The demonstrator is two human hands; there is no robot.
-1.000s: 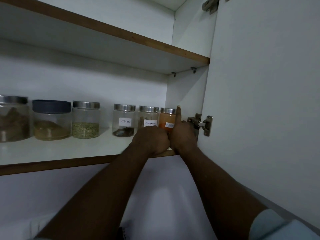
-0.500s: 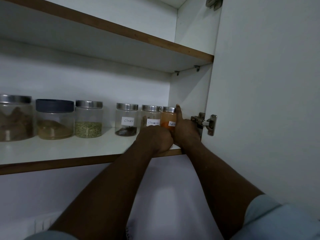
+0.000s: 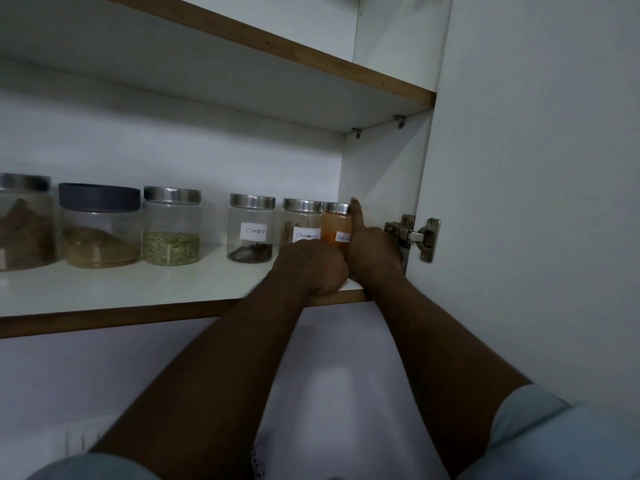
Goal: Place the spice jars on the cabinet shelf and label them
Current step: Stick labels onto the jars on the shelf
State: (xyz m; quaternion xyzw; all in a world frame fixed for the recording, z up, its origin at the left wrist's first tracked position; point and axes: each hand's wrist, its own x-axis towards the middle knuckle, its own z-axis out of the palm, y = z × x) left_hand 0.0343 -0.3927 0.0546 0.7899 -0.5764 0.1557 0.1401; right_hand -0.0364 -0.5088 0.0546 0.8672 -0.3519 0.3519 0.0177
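Observation:
Three labelled glass jars with steel lids stand at the right end of the white cabinet shelf: cloves jar, cinnamon jar and orange red chilli jar by the side wall. My right hand grips the red chilli jar from its right, thumb pointing up along the glass. My left hand is curled in front of the cinnamon jar's base, touching my right hand. Its fingers are hidden, so what it holds is unclear.
Further left on the shelf stand three unlabelled jars: a green-seed jar, a dark-lidded jar of brown powder and a large jar. The open cabinet door with its hinge is at the right. Another shelf lies above.
Both hands stay at the red chilli and cinnamon jars with hardly any movement. Only the camera view has shifted slightly.

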